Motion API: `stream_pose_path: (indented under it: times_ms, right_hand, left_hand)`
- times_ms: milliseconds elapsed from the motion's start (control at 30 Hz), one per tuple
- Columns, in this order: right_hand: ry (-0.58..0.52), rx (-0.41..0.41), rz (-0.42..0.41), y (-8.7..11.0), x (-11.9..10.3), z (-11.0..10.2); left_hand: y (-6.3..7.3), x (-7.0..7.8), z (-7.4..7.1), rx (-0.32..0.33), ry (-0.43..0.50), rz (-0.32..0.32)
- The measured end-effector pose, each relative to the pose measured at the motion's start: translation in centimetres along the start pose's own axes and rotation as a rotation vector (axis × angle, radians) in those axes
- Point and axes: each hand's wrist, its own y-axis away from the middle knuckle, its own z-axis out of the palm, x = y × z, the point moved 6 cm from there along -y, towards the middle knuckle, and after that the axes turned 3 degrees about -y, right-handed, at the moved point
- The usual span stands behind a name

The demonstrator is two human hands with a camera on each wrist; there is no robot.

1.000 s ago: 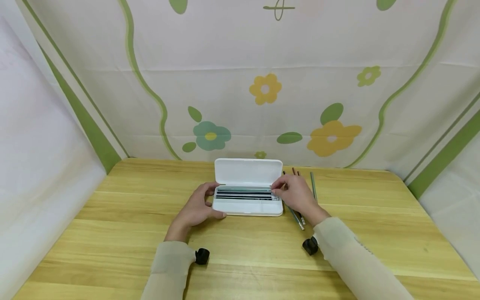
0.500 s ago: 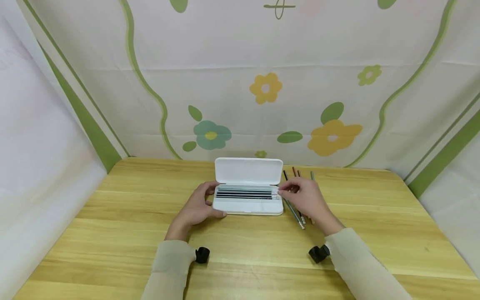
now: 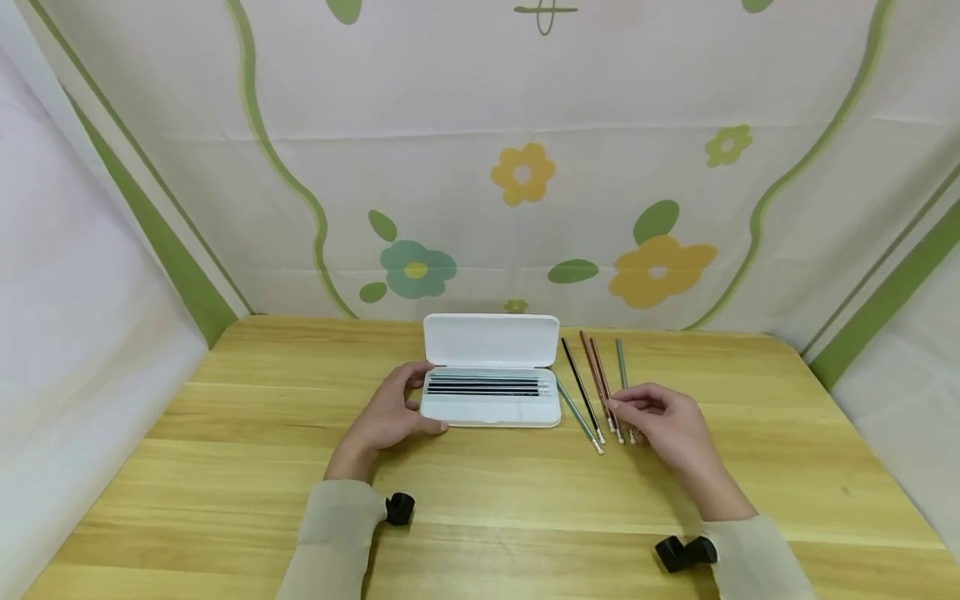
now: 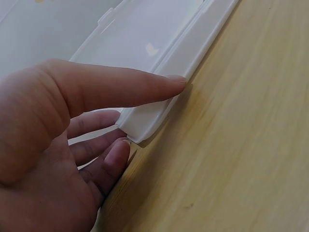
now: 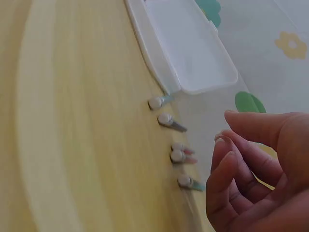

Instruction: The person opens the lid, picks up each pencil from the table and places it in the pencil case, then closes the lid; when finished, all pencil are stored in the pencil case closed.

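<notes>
A white pencil case [image 3: 487,412] lies on the table with its lid [image 3: 491,340] raised at the back; several dark and green pencils [image 3: 483,385] lie in it lengthwise. My left hand [image 3: 386,412] holds the case's left end, thumb along the front edge [image 4: 193,46] and fingers around the end. To the right of the case, my right hand [image 3: 671,425] hovers by the loose pencils, fingers loosely bent with nothing between them. These are a green pencil [image 3: 580,418] beside the case, a black pencil [image 3: 582,387], reddish pencils [image 3: 598,375] and another green pencil [image 3: 622,363].
The eraser ends of the loose pencils point towards me, as the right wrist view shows with one eraser [image 5: 165,119]. Behind the wooden table [image 3: 480,508] hangs a flowered cloth [image 3: 450,183], close behind the raised lid. More cloth [image 3: 82,275] hangs at the left side.
My right hand has left the pencils at the case's right end and moved right, towards the loose pencils. My left hand has stayed on the case.
</notes>
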Motion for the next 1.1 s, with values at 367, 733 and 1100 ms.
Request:
stream_pose_path:
  times_ms: [367, 733, 1100]
  right_hand:
    - [-0.05, 0.02, 0.075, 0.6, 2.5, -2.0]
    - [0.015, -0.009, 0.104, 0.9, 3.2, -2.3]
    - [0.175, -0.021, 0.055, 1.1, 2.9, -2.3]
  left_hand:
    - [-0.1, -0.1, -0.4, -0.001, 0.0, 0.003]
    - [0.1, 0.2, -0.3, -0.004, -0.002, -0.007]
    - [0.1, 0.3, -0.1, -0.01, 0.003, 0.005]
